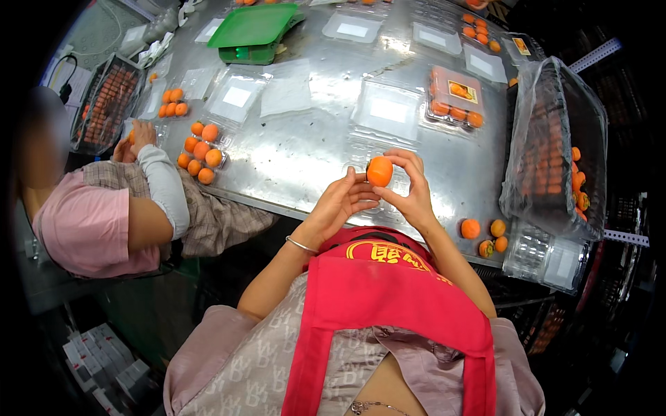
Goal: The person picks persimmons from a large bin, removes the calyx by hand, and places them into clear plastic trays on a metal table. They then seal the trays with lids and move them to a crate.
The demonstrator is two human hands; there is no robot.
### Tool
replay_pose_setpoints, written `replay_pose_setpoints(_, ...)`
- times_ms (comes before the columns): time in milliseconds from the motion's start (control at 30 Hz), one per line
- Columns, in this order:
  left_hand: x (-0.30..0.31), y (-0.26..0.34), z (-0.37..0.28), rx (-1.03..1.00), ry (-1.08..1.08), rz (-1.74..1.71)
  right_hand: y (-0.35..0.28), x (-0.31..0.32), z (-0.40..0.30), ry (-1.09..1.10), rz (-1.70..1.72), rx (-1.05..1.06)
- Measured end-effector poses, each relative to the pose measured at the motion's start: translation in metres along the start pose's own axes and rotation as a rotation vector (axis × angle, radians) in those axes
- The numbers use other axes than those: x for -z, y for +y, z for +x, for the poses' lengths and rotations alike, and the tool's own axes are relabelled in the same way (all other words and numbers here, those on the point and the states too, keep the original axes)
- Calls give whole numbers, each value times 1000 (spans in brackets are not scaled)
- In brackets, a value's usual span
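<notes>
An orange persimmon (380, 172) is held up between the thumb and fingers of my right hand (416, 193). My left hand (341, 200) is just left of it, palm turned up and fingers spread, with its fingertips near the fruit's leafy side; whether they touch it I cannot tell. Beneath both hands lies a clear plastic clamshell, its raised lid (359, 117) bearing a white label and leaning away from me. My hands partly hide its tray, so its contents cannot be fully made out. Several loose persimmons (470, 228) rest on the steel table to the right of my right hand.
A closed clamshell of persimmons (455, 96) stands at the back right. The plastic-lined crate (551, 151) at right holds more fruit, beside stacked clamshells (546, 260). A green scale (252, 31) sits far left. At left, a co-worker's hands (138, 141) handle fruit near a filled tray (202, 151).
</notes>
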State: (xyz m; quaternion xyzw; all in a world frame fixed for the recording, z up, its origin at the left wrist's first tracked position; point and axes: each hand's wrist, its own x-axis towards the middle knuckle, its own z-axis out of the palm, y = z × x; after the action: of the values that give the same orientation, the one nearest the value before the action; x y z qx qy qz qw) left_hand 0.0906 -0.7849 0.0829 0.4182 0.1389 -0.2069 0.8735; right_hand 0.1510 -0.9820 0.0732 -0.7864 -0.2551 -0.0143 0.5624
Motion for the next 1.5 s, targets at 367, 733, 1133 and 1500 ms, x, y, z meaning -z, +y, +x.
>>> replay_pose_setpoints(367,-21,6,3,-122,-65,250,-24,11,-17,19,-63,55)
replay_pose_setpoints(733,-30,8,-8,-545,38,812,-3,14,-31,-106,827,-636)
replay_pose_setpoints(1133,-36,7,-8,-964,58,1322,-16,19,-23,-215,853,-545)
replay_pose_setpoints(1500,-13,-4,-3,-89,-53,188,-17,19,-20,-42,58,-104)
